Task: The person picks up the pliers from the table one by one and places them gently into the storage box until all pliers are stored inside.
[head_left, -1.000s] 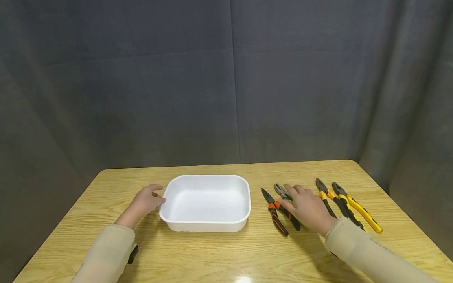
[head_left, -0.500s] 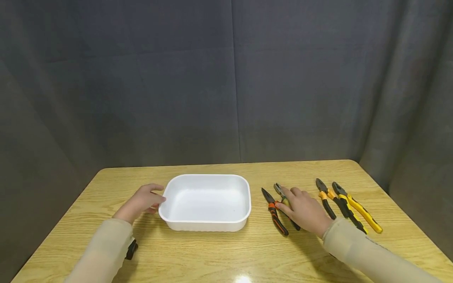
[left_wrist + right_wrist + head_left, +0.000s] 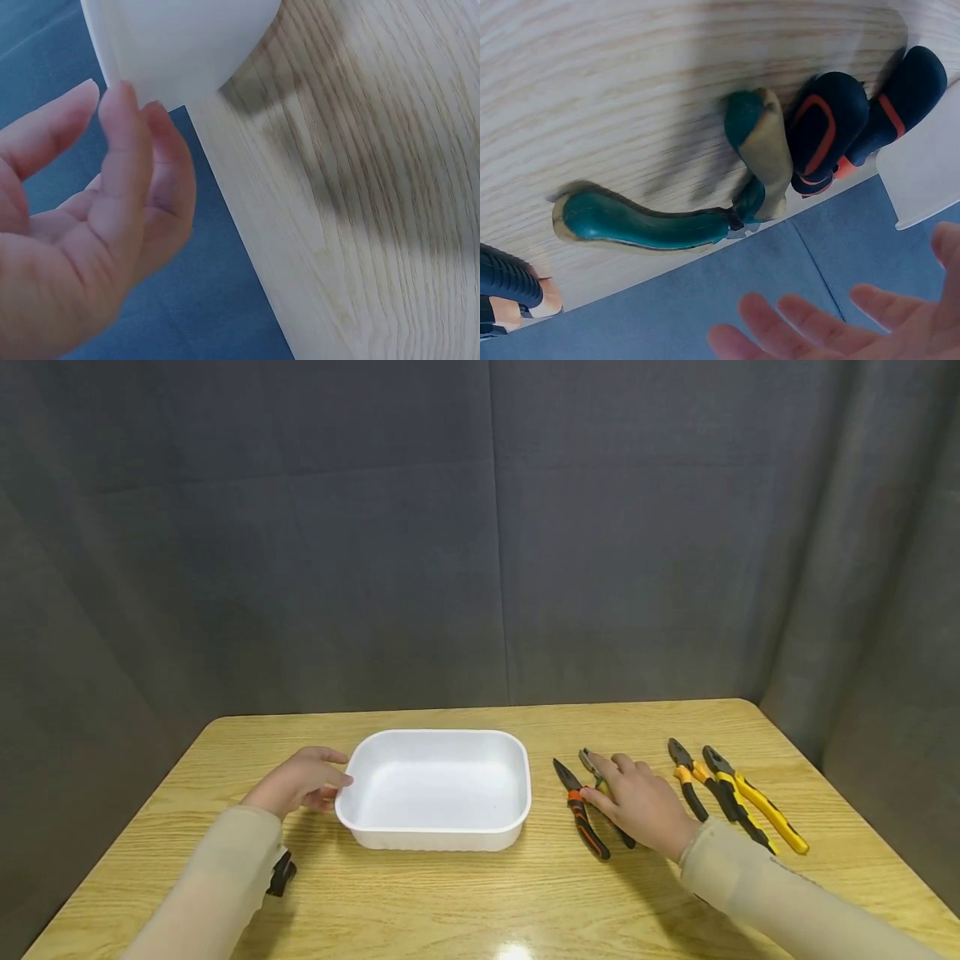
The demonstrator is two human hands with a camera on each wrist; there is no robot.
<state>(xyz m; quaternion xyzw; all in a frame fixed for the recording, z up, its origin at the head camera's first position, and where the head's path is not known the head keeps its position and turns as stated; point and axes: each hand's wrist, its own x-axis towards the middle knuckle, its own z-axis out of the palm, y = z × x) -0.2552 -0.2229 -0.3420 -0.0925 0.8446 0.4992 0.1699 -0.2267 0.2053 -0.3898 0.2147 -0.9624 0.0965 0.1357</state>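
A white rectangular tray (image 3: pixel 441 841) stands left of the table's middle. My left hand (image 3: pixel 303 778) is at its left rim, fingers loosely bent. In the left wrist view the fingertips (image 3: pixel 120 97) meet or nearly meet the tray corner, with no clear pinch. My right hand (image 3: pixel 639 802) hovers over small pliers with green and tan handles (image 3: pixel 645 225), partly hiding them in the head view. In the right wrist view its fingers (image 3: pixel 810 326) are spread and hold nothing. Just left of these lie long-nose pliers with black and orange handles (image 3: pixel 583 827).
Two more pliers lie farther right: one with orange and black handles (image 3: pixel 686 777), one with yellow and black handles (image 3: pixel 765 806). The wooden table (image 3: pixel 420 906) ends at a dark grey curtain (image 3: pixel 375 568). A black device (image 3: pixel 281 874) shows under the left sleeve.
My right hand has shifted slightly left and lower over the green-handled pliers, its fingers drawn in a little. The left hand has turned slightly at the tray's rim. Tray and pliers stay in place.
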